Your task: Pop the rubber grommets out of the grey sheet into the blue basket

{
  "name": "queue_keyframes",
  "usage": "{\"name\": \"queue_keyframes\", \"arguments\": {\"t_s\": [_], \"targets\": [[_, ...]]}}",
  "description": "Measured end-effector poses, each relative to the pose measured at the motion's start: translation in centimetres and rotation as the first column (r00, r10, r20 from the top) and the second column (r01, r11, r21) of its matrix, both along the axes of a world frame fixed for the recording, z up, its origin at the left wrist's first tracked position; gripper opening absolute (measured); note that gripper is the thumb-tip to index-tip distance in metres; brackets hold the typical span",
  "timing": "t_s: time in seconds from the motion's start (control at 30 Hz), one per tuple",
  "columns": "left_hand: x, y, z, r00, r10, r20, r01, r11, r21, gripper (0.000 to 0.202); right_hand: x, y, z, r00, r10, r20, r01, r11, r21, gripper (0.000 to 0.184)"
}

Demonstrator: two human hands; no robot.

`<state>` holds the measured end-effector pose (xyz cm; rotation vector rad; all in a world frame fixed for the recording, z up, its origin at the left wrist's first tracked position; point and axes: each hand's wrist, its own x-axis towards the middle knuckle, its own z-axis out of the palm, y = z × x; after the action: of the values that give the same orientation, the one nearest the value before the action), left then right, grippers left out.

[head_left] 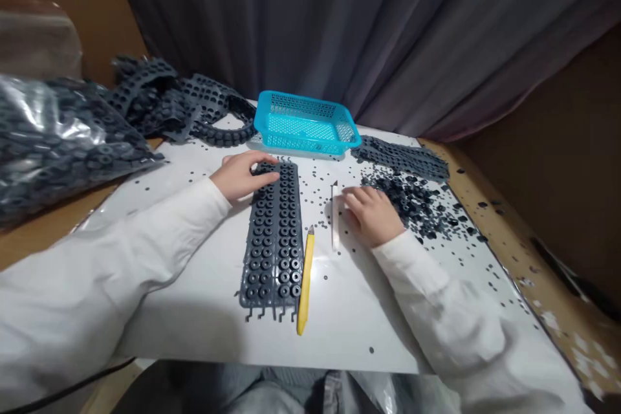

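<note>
Resting on the far end of a dark grey moulded rubber strip (pixel 274 239), the left hand (pixel 240 176) is half open, its fingers (pixel 257 159) curved over the strip's far edge without a clear grip. The right hand (pixel 371 215) lies palm down and loosely open on a white board (pixel 349 326), holding nothing visible. It sits just beside a scatter of small black rubber pieces (pixel 412 200) on the right and a thin white strip (pixel 334 217) on the left.

The grey strip lies flat and runs near to far at the middle of the board, with rows of ring-shaped studs and small prongs along its near end. A yellow pointed stick (pixel 305 281) lies just right of it. Farther off stand a turquoise perforated plastic basket (pixel 305 123) and a second rubber strip (pixel 400 156). Tangled rubber strips (pixel 179 103) and a clear bag of dark pieces (pixel 63 142) lie far left.
</note>
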<state>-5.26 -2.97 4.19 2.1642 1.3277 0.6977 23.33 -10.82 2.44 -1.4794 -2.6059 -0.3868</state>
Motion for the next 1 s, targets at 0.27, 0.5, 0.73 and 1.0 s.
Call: {"name": "queue_keyframes", "arguments": {"t_s": [0.27,0.5,0.73,1.0], "targets": [[-0.4,-5.3,2.1,0.977,-0.201,-0.077,0.203,0.979,0.023,0.017,-5.5,-4.9,-1.2,0.866,0.399,-0.301,-0.454,0.879,-0.143,0.013],[0.2,-8.8,-1.5,0.951,-0.254,-0.177,0.262,0.965,0.019,0.009,-5.7,-4.7,-2.0,0.898,0.360,-0.253,-0.397,0.911,-0.112,0.015],[0.1,-8.6,-2.6,0.961,-0.229,-0.155,0.235,0.972,0.018,0.013,-5.1,-4.9,-1.8,0.676,0.223,-0.702,-0.407,0.908,-0.103,0.020],[0.2,-8.6,-3.8,0.968,-0.217,-0.129,0.228,0.971,0.077,0.013,-5.7,-4.8,-1.7,0.336,-0.192,-0.922,-0.382,0.867,-0.320,0.026]]}}
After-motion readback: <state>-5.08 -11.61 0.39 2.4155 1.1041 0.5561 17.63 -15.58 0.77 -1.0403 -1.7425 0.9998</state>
